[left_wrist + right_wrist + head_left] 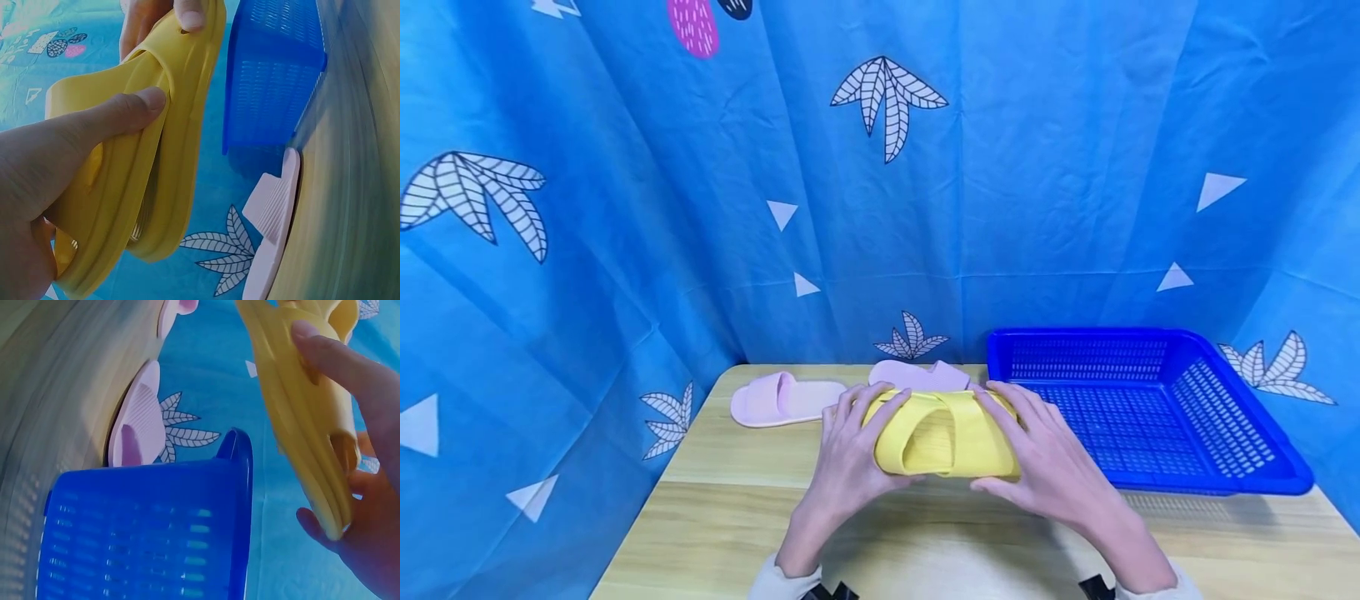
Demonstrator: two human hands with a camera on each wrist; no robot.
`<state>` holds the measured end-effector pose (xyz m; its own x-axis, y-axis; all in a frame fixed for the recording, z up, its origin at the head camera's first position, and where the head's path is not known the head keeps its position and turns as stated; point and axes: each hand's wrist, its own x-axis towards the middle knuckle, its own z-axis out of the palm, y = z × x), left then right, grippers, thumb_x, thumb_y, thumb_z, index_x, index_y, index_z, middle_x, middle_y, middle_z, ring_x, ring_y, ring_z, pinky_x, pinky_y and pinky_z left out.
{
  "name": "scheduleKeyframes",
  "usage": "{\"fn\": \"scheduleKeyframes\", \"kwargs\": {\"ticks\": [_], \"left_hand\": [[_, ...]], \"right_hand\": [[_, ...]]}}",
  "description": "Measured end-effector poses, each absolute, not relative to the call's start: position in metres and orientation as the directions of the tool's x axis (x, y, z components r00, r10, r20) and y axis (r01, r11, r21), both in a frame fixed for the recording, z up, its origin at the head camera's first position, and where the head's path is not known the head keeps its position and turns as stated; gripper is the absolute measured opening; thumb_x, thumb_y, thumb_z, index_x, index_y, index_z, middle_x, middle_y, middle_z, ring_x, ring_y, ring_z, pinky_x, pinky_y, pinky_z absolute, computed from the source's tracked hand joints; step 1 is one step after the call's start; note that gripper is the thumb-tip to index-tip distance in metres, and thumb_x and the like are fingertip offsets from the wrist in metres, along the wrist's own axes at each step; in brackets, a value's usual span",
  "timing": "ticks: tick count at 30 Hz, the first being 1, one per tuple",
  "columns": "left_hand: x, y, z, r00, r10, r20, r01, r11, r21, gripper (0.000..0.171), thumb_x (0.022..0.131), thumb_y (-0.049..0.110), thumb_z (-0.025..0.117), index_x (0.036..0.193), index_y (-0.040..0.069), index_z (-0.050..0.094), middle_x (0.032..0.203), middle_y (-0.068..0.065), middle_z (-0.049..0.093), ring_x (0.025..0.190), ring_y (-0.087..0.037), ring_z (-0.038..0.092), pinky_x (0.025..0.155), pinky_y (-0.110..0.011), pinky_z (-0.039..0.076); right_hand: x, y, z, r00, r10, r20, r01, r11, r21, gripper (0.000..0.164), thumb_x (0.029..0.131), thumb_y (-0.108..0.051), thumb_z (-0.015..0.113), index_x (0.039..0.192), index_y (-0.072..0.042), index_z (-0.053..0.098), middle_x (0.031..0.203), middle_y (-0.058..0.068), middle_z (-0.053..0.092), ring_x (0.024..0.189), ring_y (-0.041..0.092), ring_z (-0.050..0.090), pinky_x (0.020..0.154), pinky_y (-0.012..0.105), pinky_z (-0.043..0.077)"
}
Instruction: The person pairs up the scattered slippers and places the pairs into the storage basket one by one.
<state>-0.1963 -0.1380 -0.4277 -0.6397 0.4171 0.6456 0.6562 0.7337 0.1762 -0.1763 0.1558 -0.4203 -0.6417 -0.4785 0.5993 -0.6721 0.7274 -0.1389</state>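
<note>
A pair of yellow slippers [988, 437] is held up above the table, pressed together, one strap overlapping the other. My left hand [850, 454] grips the left end, thumb below and fingers over the top in the head view. At the right end, my right hand [1051, 458] holds them in the same way. In the left wrist view, two thick yellow soles [178, 181] lie side by side with a narrow gap at one end. The right wrist view has the right thumb pressing on the yellow slipper [294, 406], partly hiding it.
A pink slipper [811, 400] lies at the back left of the wooden table [722, 517]. Another pink slipper [917, 377] lies behind the yellow pair, partly hidden. The blue plastic basket [1247, 408] stands at the right. A blue patterned curtain [1045, 192] hangs behind the table.
</note>
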Motion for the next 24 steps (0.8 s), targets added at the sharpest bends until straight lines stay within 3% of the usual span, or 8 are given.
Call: {"fn": "scheduleKeyframes", "kwargs": {"ticks": [6, 9, 14, 18, 24], "left_hand": [[-0.196, -0.14, -0.428, -0.641, 0.414, 0.646, 0.654, 0.736, 0.177, 0.11, 0.053, 0.06, 0.096, 0.148, 0.027, 0.053, 0.147, -0.006, 0.051, 0.126, -0.03, 0.046, 0.086, -0.052, 0.039], [-0.196, -0.14, -0.429, -0.641, 0.412, 0.648, 0.655, 0.733, 0.182, 0.11, 0.052, 0.057, 0.098, 0.148, 0.027, 0.054, 0.146, -0.006, 0.052, 0.126, -0.03, 0.046, 0.086, -0.052, 0.04], [-0.197, -0.138, -0.43, -0.656, 0.412, 0.633, 0.654, 0.729, 0.203, 0.11, 0.052, 0.056, 0.099, 0.148, 0.028, 0.054, 0.147, -0.004, 0.051, 0.128, -0.03, 0.045, 0.088, -0.052, 0.04], [-0.197, -0.136, -0.431, -0.668, 0.415, 0.617, 0.65, 0.729, 0.215, 0.11, 0.053, 0.055, 0.099, 0.149, 0.029, 0.053, 0.148, -0.004, 0.05, 0.13, -0.029, 0.043, 0.09, -0.053, 0.04], [-0.196, -0.136, -0.43, -0.663, 0.409, 0.627, 0.648, 0.733, 0.207, 0.109, 0.053, 0.057, 0.098, 0.148, 0.028, 0.054, 0.148, -0.004, 0.05, 0.129, -0.029, 0.044, 0.089, -0.052, 0.04]], "right_hand": [[-0.168, 0.165, -0.418, -0.687, -0.421, 0.593, -0.651, 0.719, -0.243, 0.1, 0.08, -0.057, 0.08, 0.16, -0.016, 0.036, 0.157, 0.008, 0.043, 0.141, 0.029, 0.042, 0.109, 0.057, 0.039], [-0.164, 0.171, -0.419, -0.672, -0.395, 0.626, -0.654, 0.713, -0.252, 0.087, 0.087, -0.054, 0.075, 0.157, -0.016, 0.043, 0.154, 0.005, 0.047, 0.139, 0.027, 0.045, 0.11, 0.052, 0.038], [-0.158, 0.184, -0.421, -0.603, -0.343, 0.72, -0.681, 0.691, -0.241, 0.061, 0.1, -0.048, 0.06, 0.148, -0.01, 0.055, 0.146, 0.01, 0.055, 0.13, 0.03, 0.053, 0.113, 0.032, 0.031], [-0.155, 0.196, -0.425, -0.585, -0.301, 0.753, -0.676, 0.693, -0.248, 0.056, 0.104, -0.048, 0.052, 0.145, -0.01, 0.059, 0.142, 0.011, 0.058, 0.127, 0.031, 0.055, 0.114, 0.026, 0.026], [-0.15, 0.214, -0.432, -0.588, -0.271, 0.762, -0.654, 0.714, -0.251, 0.051, 0.105, -0.044, 0.051, 0.142, -0.009, 0.062, 0.142, 0.012, 0.059, 0.126, 0.033, 0.055, 0.114, 0.022, 0.024]]}}
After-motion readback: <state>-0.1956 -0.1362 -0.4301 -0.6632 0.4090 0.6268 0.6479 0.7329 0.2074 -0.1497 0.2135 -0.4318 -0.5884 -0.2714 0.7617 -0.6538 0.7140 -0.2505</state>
